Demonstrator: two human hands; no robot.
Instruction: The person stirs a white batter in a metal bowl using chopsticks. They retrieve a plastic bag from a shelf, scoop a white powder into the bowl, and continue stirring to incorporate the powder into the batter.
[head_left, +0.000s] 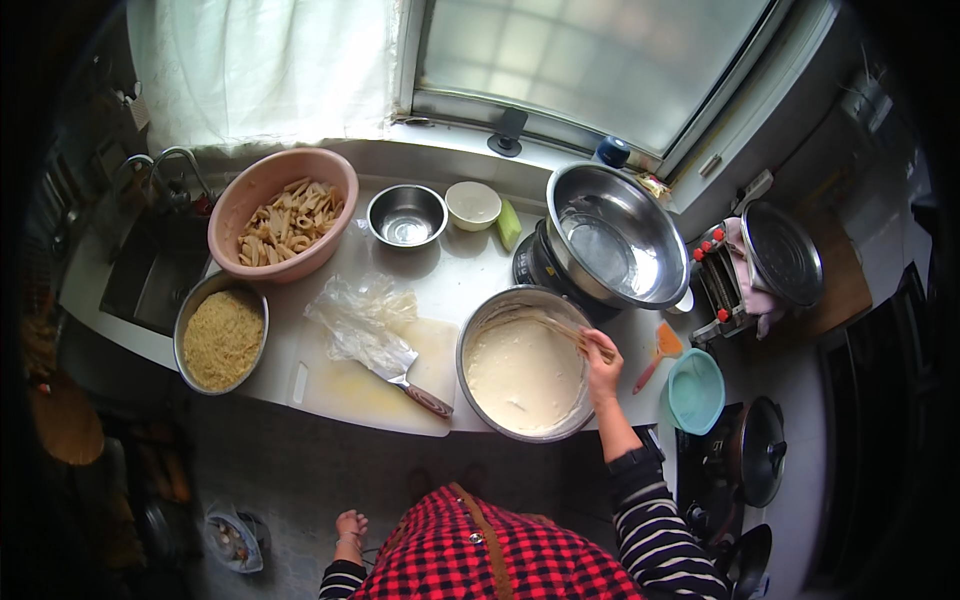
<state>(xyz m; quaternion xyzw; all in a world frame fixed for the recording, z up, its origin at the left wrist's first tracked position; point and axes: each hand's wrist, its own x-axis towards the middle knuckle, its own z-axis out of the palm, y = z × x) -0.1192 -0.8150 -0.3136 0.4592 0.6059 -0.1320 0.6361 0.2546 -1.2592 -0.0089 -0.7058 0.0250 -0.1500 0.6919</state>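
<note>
My right hand (602, 366) grips wooden chopsticks (561, 327), whose tips reach into pale, thick batter (525, 367). This batter fills much of a deep metal pot (466, 390) at the counter's front edge. Down beside my checked apron hangs my left hand (351, 525), fingers curled and nothing visible in it. Left of the pot, a knife with a patterned wooden handle (429, 400) lies on a white cutting board (352, 401). A crumpled clear plastic bag (364, 319) partly covers the blade.
Behind the pot, a large steel basin (664, 247) rests on a black appliance (531, 259). At left stand a pink basin (225, 206) of cut pieces and a metal bowl (264, 330) of yellowish crumbly food. An orange spatula (667, 341) and turquoise bowl (694, 390) sit at right.
</note>
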